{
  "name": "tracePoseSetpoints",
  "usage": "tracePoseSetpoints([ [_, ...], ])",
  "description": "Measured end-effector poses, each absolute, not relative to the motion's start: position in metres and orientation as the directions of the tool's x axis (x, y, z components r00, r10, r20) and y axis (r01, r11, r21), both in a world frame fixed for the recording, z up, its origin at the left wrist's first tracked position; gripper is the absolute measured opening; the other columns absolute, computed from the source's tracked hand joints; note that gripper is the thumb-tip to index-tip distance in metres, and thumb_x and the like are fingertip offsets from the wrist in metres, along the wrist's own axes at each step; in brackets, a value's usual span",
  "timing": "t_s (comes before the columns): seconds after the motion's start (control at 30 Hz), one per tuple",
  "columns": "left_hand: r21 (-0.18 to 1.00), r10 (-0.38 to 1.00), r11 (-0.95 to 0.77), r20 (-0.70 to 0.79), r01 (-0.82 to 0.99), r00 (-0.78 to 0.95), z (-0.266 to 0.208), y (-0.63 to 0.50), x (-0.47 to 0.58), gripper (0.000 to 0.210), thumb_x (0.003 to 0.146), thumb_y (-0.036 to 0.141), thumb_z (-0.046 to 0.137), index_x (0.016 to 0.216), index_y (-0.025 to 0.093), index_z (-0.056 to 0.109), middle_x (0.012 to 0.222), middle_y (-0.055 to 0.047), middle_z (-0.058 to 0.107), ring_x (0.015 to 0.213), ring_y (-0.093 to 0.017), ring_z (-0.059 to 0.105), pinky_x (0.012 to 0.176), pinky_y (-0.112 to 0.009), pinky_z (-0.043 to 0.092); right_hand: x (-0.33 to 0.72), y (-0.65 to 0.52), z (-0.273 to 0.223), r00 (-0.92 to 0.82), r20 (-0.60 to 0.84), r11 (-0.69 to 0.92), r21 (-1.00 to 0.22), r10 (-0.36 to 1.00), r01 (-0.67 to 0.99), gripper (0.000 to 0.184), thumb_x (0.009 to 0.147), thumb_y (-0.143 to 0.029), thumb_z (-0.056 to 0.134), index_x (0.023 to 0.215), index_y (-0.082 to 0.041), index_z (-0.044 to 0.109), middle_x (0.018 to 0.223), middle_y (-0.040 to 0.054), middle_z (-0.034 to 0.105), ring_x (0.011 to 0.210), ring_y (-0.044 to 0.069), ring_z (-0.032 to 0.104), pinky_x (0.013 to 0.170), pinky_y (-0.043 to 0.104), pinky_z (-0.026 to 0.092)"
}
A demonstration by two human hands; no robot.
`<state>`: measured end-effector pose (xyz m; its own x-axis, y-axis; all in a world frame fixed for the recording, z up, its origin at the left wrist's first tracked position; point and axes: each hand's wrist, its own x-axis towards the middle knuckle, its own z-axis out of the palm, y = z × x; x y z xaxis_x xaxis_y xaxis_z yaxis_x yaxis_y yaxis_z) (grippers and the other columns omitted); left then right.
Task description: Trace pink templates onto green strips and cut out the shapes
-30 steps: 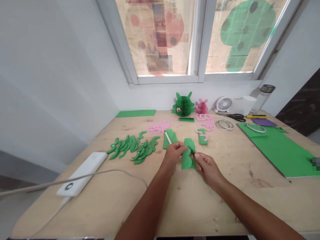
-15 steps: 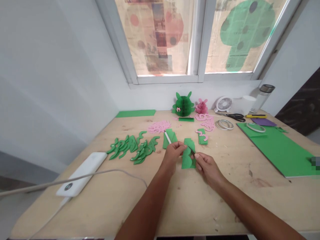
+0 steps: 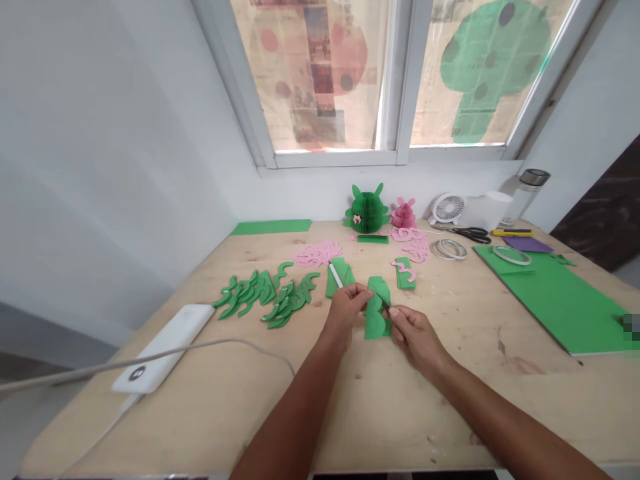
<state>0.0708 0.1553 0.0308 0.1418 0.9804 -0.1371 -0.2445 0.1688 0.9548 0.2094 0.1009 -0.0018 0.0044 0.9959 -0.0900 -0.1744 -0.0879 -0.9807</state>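
Observation:
Between my hands is a piece of green paper (image 3: 376, 323) with a curved, wavy cut outline, held just above or on the table; which, I cannot tell. The fingers of my left hand (image 3: 350, 303) pinch its left side. My right hand (image 3: 413, 330) is closed around a pair of scissors (image 3: 385, 302); only a thin dark part shows, against the paper, and the handles are hidden in my fingers. Just beyond my left hand, a white pen (image 3: 335, 275) lies on folded green paper (image 3: 347, 271).
To the left lie piles of curved green cutouts (image 3: 287, 303) and a white power bank (image 3: 165, 347) with a cable. Pink cutouts (image 3: 320, 253), a green honeycomb paper figure (image 3: 367, 212), tape rolls (image 3: 453, 249) and a small fan (image 3: 447, 208) are farther back. Green sheets (image 3: 565, 300) lie right.
The green paper has shifted very slightly between my hands. Both hands hold nearly the same position and grip.

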Motion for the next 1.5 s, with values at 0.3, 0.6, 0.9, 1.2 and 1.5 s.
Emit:
tracePoseSetpoints([
  [0.3,0.922,0.975,0.206,-0.164,-0.329,0.151,0.039,0.151,0.075,0.024,0.054,0.032,0.074,0.055,0.016,0.057,0.052,0.002,0.055,0.050,-0.010,0.049,0.056,-0.024,0.041,0.209,0.100,-0.001,-0.006,-0.095,-0.094,-0.977,0.995,-0.191,0.039,0.080,-0.056,0.059,0.070,-0.020,0.049,0.045,-0.0084,0.035,0.040,0.008,0.023,0.041,0.025,0.012],
  [0.6,0.851,0.953,0.293,-0.221,-0.436,0.208,0.043,0.146,0.079,0.024,0.053,0.030,0.075,0.058,0.016,0.055,0.054,0.002,0.056,0.051,-0.010,0.052,0.056,-0.024,0.042,0.207,0.101,-0.003,0.004,-0.078,-0.075,-0.975,0.997,-0.212,0.044,0.081,-0.057,0.058,0.062,-0.021,0.042,0.046,-0.0076,0.034,0.042,0.008,0.023,0.043,0.025,0.013],
  [0.9,0.813,0.943,0.325,-0.241,-0.483,0.230,0.036,0.147,0.080,0.027,0.053,0.031,0.076,0.060,0.017,0.054,0.055,0.003,0.050,0.054,-0.010,0.050,0.055,-0.024,0.040,0.208,0.100,0.001,0.008,-0.062,-0.060,-0.983,0.998,-0.172,0.045,0.082,-0.058,0.056,0.061,-0.021,0.042,0.046,-0.0069,0.034,0.042,0.009,0.024,0.043,0.026,0.014],
  [1.2,0.847,0.961,0.268,-0.202,-0.459,0.187,0.037,0.146,0.082,0.022,0.056,0.029,0.074,0.060,0.016,0.057,0.054,0.003,0.054,0.052,-0.010,0.050,0.057,-0.024,0.042,0.209,0.102,-0.003,0.017,-0.042,-0.039,-0.986,0.999,-0.164,0.045,0.082,-0.057,0.057,0.060,-0.021,0.042,0.048,-0.0065,0.035,0.044,0.009,0.025,0.043,0.026,0.015],
  [1.5,0.884,0.972,0.229,-0.184,-0.409,0.146,0.034,0.145,0.086,0.022,0.057,0.031,0.073,0.059,0.015,0.058,0.053,0.002,0.055,0.051,-0.010,0.050,0.057,-0.025,0.042,0.210,0.101,-0.002,0.025,-0.028,-0.024,-0.990,0.999,-0.138,0.044,0.084,-0.056,0.056,0.061,-0.020,0.044,0.048,-0.0069,0.034,0.044,0.009,0.024,0.044,0.026,0.014],
])
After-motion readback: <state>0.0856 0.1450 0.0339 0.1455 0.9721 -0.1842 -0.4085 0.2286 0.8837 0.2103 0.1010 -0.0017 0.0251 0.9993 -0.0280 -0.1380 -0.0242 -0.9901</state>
